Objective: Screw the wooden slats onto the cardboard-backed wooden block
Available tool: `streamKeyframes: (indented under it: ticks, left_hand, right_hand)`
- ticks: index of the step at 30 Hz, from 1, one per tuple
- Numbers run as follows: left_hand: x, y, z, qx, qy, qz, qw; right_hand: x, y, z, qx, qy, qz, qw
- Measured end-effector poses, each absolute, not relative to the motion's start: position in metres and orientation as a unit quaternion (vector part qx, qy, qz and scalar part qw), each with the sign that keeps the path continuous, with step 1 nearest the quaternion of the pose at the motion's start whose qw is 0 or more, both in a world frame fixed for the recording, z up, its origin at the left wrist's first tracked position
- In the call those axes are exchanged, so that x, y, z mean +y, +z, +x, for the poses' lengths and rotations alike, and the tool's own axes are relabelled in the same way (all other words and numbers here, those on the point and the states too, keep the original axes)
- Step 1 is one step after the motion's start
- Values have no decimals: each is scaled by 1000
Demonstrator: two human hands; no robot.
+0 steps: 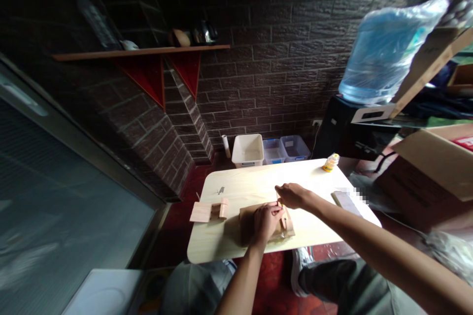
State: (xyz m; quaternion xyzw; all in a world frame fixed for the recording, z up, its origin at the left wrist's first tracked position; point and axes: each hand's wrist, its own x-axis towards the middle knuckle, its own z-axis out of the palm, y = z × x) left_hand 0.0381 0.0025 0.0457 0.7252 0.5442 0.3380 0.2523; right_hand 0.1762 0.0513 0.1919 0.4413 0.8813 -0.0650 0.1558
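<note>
A brown cardboard-coloured piece (247, 229) lies near the front edge of the pale wooden table (240, 182). My left hand (266, 219) rests over it, fingers pinched together at its right part. Just above and to the right, my right hand (293, 194) is closed, its fingers bent down towards the left fingertips. Something small with a bit of yellow shows between the two hands, too small to name. Under them, a light wooden part (284, 224) sits on the brown piece. To the left lie a flat wooden board (201, 212) and a small wooden assembly (223, 208).
Several thin dark pieces (220, 190) lie at the table's back left. A yellow-and-white container (330, 163) stands at the back right, and a grey flat object (346, 203) lies at the right. Plastic bins (247, 150) stand by the wall; a cardboard box (424, 182) is at right.
</note>
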Motion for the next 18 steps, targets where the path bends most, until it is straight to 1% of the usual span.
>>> streamKeyframes:
  ticks: [3,11,18]
  left_hand:
    - [3,44,39,549,343,717,260]
    - [3,34,36,544,347,719,260]
    - [0,32,36,529,365,727,241]
  right_hand:
    - [52,192,177,890,-65,426,153]
    - [55,166,187,894,-90,426,106]
    - [53,184,187,879,-102,449,123]
